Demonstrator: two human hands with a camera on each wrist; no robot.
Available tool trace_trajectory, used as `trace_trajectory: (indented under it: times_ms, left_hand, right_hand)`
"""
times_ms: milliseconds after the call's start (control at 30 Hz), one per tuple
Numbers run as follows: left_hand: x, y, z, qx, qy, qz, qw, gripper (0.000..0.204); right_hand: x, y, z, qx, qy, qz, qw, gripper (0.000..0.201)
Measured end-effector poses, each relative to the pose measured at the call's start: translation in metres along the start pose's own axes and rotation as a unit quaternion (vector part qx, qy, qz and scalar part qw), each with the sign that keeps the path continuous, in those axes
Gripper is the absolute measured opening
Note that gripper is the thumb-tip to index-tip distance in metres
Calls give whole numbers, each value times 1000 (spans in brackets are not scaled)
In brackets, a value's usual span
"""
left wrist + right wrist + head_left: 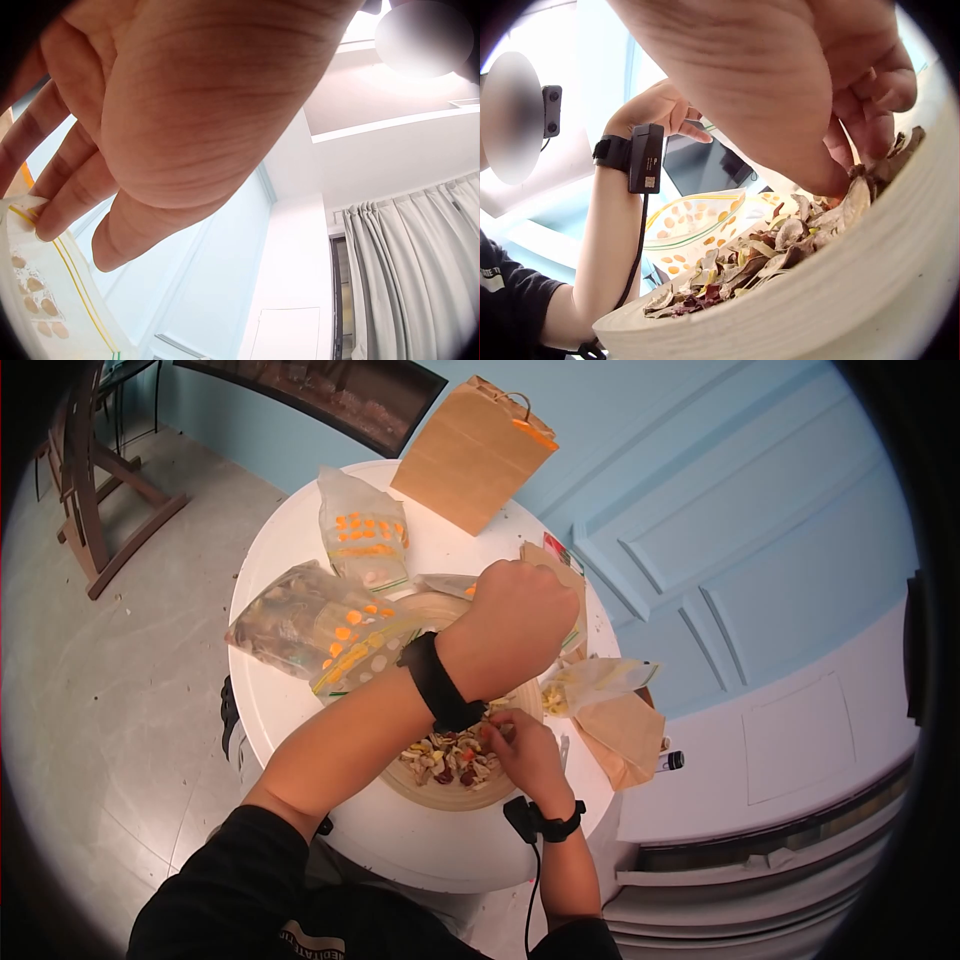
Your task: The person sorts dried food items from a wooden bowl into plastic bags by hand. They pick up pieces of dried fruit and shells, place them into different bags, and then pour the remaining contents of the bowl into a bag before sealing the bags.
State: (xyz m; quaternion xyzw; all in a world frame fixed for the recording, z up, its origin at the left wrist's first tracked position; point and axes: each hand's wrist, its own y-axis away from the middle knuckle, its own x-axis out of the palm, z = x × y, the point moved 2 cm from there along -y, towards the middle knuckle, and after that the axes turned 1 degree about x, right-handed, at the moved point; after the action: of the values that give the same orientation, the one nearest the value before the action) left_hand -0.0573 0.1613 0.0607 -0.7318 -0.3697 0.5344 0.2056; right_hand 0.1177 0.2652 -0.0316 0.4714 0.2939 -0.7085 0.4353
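A round, pale bowl (470, 800) holds a mix of dried petals and leaf-like pieces (445, 758). My right hand (527, 752) reaches down into this mix. In the right wrist view its thumb and fingertips pinch a curled, dried leaf (859, 196) at the top of the pile. Above the far side of the bowl is my left hand (515, 622), back of the hand toward the head camera. The left wrist view shows its fingers (79, 199) relaxed, overlapping the top edge of a clear zip bag (49, 292), with the thumb apart from them.
Large dotted zip bags (345, 622) lie at the bowl's left, another zip bag (362, 530) behind them. A brown paper bag (480, 455) stands at the back of the round white table (275, 560). A smaller zip bag (600, 682) and a paper bag (620, 735) are on the right.
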Motion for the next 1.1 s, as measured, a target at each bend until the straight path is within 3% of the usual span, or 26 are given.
trace_trajectory:
  times_ms: [133,333,433,533,633,733,833,933,1100]
  left_hand:
    - [1,0,0,-2,-1,2,1000,9]
    - [0,0,0,-1,-1,9,1000,9]
    - [1,0,1,0,-7,-2,1000,9]
    - [1,0,0,-4,-12,4,1000,8]
    - [0,-1,0,-8,-15,5,1000,8]
    - [2,-1,1,-7,-15,-5,1000,9]
    - [3,-1,1,-9,-16,-1,1000,10]
    - [4,-2,1,-14,-15,5,1000,12]
    - [3,-1,1,-8,-34,-45,998,1]
  right_hand:
    - [-7,-2,9,1,-6,-30,1000,20]
    - [-13,-6,11,-25,-2,11,1000,18]
    - [-15,-17,14,-15,-43,-29,999,17]
    - [-11,-34,13,-117,-26,-93,988,13]
    - [-7,-51,14,-183,78,-141,970,14]
    - [-1,-74,-2,-131,166,-72,975,16]
    - [4,-91,-14,-134,207,-52,968,19]
    - [14,-99,-23,-175,115,-50,977,20]
    - [21,-99,-26,-163,91,-12,982,23]
